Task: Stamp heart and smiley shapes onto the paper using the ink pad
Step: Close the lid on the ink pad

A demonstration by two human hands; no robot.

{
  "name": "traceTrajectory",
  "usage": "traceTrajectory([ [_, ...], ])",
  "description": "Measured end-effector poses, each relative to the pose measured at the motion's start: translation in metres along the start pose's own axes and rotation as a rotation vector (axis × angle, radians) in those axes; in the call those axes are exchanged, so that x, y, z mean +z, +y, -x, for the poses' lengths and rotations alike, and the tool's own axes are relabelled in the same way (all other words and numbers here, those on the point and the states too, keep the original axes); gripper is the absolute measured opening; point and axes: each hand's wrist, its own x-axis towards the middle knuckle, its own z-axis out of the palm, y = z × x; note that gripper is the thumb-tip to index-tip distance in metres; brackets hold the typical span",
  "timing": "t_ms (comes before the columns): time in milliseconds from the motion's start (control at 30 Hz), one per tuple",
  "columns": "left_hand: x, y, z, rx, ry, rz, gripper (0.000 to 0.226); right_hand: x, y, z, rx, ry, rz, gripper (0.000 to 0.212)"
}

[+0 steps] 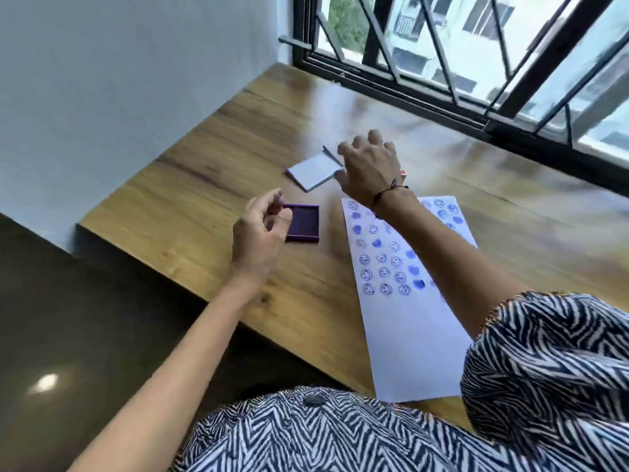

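Note:
A white sheet of paper (405,321) lies on the wooden table (211,172), covered in its upper half with blue smiley and heart prints. Left of it sits the open purple ink pad (304,223). Its white lid (315,172) lies further back. My left hand (260,233) hovers at the pad's left edge, fingers curled and pinched, with nothing clearly held. My right hand (369,165) hangs above the lid's right end, fingers spread and blurred by motion. A small red object (403,172) peeks out beside my right wrist; I cannot tell what it is.
A window with black bars (442,63) runs along the table's far edge. A white wall (119,80) stands on the left. The table's near-left edge drops to a dark floor (85,335).

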Motion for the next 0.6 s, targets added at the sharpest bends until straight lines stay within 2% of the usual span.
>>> traceTrajectory([
  [67,-0.001,0.0,0.001,0.007,-0.001,-0.021,0.033,-0.004,-0.015,-0.015,0.018,-0.063,-0.11,0.051],
  [133,-0.003,0.0,0.001,0.016,0.004,-0.03,0.033,-0.002,-0.031,-0.029,0.064,-0.203,-0.152,0.065],
  [333,-0.024,-0.002,0.008,0.068,0.012,-0.077,0.034,0.017,-0.06,-0.052,0.271,-0.514,-0.228,0.09],
  [467,-0.036,-0.003,0.003,0.042,0.01,-0.097,0.034,0.008,-0.065,-0.051,0.281,-0.429,-0.227,0.076],
  [500,-0.039,0.0,-0.001,0.038,0.005,-0.107,0.035,0.0,-0.066,-0.048,0.28,-0.428,-0.354,0.072],
  [533,-0.043,0.002,-0.006,0.047,-0.011,-0.131,0.037,-0.008,-0.068,-0.044,0.284,-0.437,-0.582,0.069],
  [600,-0.051,0.011,-0.016,0.152,-0.097,-0.221,0.05,-0.029,-0.07,-0.032,0.323,-0.526,-1.165,0.065],
])
